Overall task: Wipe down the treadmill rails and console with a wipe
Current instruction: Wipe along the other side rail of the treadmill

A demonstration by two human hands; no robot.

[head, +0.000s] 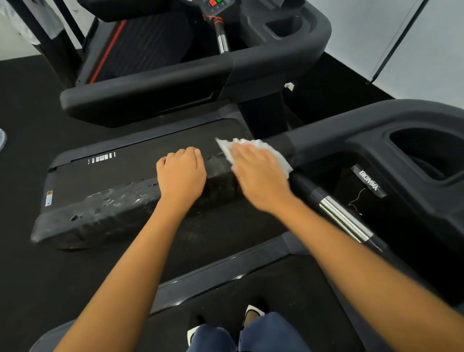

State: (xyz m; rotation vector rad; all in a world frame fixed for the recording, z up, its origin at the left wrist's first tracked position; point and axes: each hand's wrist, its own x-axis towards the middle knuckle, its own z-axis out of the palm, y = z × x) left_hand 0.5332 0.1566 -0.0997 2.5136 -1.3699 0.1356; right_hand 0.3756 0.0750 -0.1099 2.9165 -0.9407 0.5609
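Note:
The worn black padded left rail (pixel 105 211) of the treadmill runs across the middle of the view, its surface scuffed and flaking. My left hand (pixel 182 170) grips the rail with fingers curled over its top. Just to the right, my right hand (pixel 258 173) presses a crumpled white wipe (pixel 263 148) flat onto the rail where it meets the console arm. The dark console housing (pixel 371 130) with a cup recess rises at the right. A chrome-banded grip bar (pixel 344 221) slants down below my right forearm.
A second treadmill (pixel 175 75) stands beyond, with its own rail, console and red and green buttons (pixel 215 3). The belt deck (pixel 251 289) lies under my feet. Black floor spreads on the left and a pale wall (pixel 426 50) at the right.

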